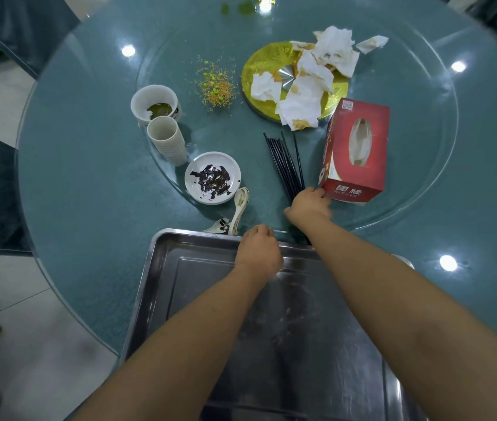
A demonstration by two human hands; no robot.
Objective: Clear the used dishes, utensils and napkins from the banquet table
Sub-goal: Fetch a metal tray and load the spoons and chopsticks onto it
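Now right hand [309,205] grips chopsticks [286,162].

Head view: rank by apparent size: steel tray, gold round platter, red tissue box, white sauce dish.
1. Steel tray, though it is nearest the camera.
2-3. Gold round platter and red tissue box: alike, unranked.
4. White sauce dish.

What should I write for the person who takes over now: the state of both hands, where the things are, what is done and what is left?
Right hand grips the near ends of the black chopsticks, beside the red tissue box.
Left hand is curled over the far rim of the metal tray; whether it holds anything is unclear.
Nothing lies in the tray yet.
Left: stacked cups, bowl, saucer, spoons, napkins on the gold plate, food crumbs.
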